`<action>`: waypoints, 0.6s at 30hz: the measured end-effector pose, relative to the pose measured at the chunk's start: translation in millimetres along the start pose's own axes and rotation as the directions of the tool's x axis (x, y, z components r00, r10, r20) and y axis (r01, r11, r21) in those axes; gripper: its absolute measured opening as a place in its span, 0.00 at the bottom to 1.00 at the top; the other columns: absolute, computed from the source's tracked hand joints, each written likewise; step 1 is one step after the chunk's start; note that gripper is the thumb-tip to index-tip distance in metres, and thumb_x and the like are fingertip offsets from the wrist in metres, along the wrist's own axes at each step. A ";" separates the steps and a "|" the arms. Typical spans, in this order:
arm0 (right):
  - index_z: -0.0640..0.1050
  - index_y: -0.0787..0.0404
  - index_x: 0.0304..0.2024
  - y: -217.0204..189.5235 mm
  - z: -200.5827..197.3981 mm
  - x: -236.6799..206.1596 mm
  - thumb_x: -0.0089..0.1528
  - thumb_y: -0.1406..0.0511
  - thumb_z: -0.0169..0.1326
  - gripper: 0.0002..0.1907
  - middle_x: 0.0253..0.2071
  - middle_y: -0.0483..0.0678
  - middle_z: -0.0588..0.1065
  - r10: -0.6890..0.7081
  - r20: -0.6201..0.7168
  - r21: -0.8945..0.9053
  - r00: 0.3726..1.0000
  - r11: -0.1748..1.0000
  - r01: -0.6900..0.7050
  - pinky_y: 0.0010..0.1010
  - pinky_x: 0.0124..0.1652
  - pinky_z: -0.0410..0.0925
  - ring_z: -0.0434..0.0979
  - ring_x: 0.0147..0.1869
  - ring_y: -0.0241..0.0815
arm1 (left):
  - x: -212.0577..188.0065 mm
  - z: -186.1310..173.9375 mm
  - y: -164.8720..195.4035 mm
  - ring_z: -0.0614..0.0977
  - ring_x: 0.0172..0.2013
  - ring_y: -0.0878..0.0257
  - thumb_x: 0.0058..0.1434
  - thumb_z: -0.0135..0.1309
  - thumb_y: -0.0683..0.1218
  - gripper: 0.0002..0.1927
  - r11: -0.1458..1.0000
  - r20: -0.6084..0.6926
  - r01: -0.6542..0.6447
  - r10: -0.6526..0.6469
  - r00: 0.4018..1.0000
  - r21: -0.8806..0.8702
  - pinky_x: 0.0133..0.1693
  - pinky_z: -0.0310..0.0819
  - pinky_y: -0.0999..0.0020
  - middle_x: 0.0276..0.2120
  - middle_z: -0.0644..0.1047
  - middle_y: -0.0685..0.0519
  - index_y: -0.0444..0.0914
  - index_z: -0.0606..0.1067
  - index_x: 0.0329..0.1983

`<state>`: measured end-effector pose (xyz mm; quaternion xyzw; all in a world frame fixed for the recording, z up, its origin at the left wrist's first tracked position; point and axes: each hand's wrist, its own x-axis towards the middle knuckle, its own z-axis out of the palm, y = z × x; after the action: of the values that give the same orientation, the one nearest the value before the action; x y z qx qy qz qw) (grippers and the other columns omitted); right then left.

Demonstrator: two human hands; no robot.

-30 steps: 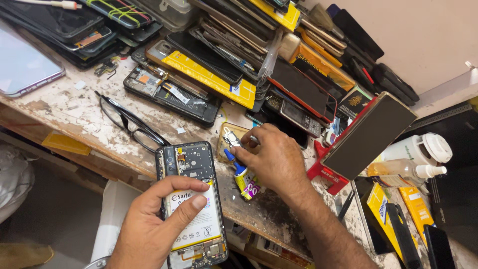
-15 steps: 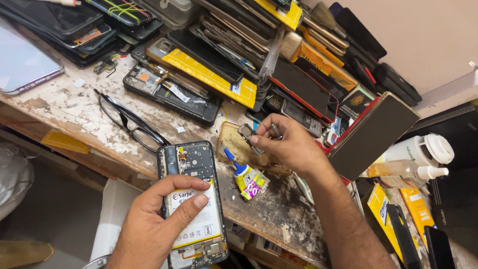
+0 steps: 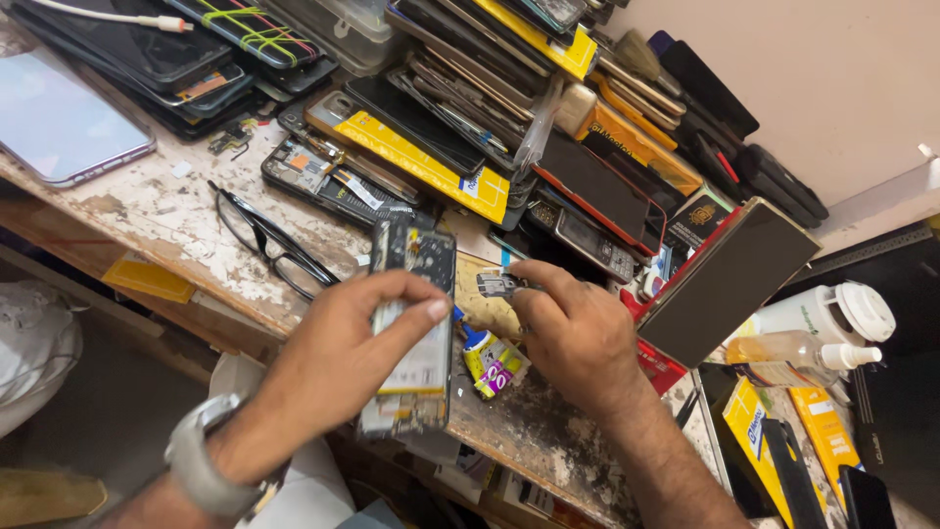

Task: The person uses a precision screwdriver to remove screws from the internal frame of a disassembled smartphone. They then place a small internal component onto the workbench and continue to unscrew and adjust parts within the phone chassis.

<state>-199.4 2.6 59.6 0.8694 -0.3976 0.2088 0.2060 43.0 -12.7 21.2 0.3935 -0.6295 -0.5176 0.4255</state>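
Observation:
My left hand (image 3: 345, 345) grips an opened phone (image 3: 411, 333) with its back cover off, its battery and circuit board showing, tilted nearly on edge above the bench front. My right hand (image 3: 573, 333) pinches a small grey metal part (image 3: 495, 285) between thumb and fingertips, just right of the phone's top end. A small glue tube (image 3: 490, 360) with a blue nozzle lies on the bench between the two hands. I wear a grey wristwatch (image 3: 201, 468) on the left wrist.
Black-framed glasses (image 3: 269, 240) lie on the worn white bench (image 3: 166, 211). Piles of phone screens and frames (image 3: 441, 108) fill the back. A large phone (image 3: 64, 118) lies far left. A brown box (image 3: 725, 279) and white bottles (image 3: 822, 328) stand right.
My left hand has lifted the opened phone and turned it toward its edge. My right hand has picked a small metal part off the bench and brought it beside the phone's top.

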 end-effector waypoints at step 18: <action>0.78 0.60 0.38 10.4 -11.0 -25.7 0.59 0.70 0.62 0.06 0.53 0.50 0.78 -0.110 -0.076 -0.140 0.991 0.985 0.098 0.29 0.26 0.66 0.74 0.30 0.35 | 36.3 27.5 9.0 0.83 0.27 0.69 0.58 0.59 0.51 0.12 0.996 0.108 0.091 -0.089 0.990 -0.019 0.31 0.79 0.70 0.26 0.83 0.54 0.37 0.81 0.34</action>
<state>-225.1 17.7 57.1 0.8635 -0.3561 0.2062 0.2917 4.7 -36.6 31.9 0.3880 -0.6267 -0.5642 0.3720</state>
